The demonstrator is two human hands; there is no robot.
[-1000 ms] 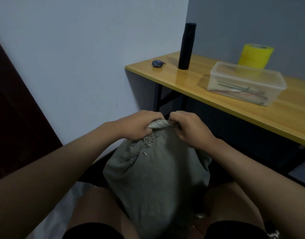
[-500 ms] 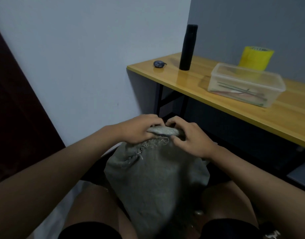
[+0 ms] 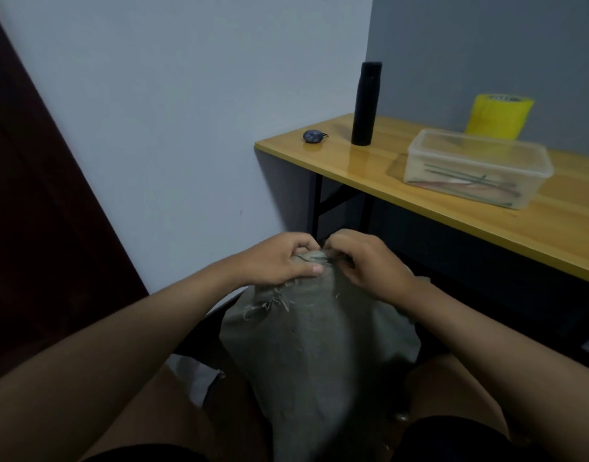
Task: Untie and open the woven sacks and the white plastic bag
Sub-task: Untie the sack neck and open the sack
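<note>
Fingers (image 3: 344, 253) now tighter on sack (image 3: 313, 345) neck

Room lighting is running dim and flat. Glare is sheening the wooden table (image 3: 369, 158); deep shadow is pooling beneath. Wide-angle distortion is bending edges; the near forearms are blurring.

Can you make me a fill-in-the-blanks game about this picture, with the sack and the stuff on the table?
1. Both hands, the left hand and the right hand, grip the top of the grey ____.
2. The tall bottle standing on the wooden table is ____ in colour.
3. The roll of tape behind the clear plastic box is ____.
4. The small dark key fob lies to the ____ of the bottle.

Missing words: sack; black; yellow; left
</note>
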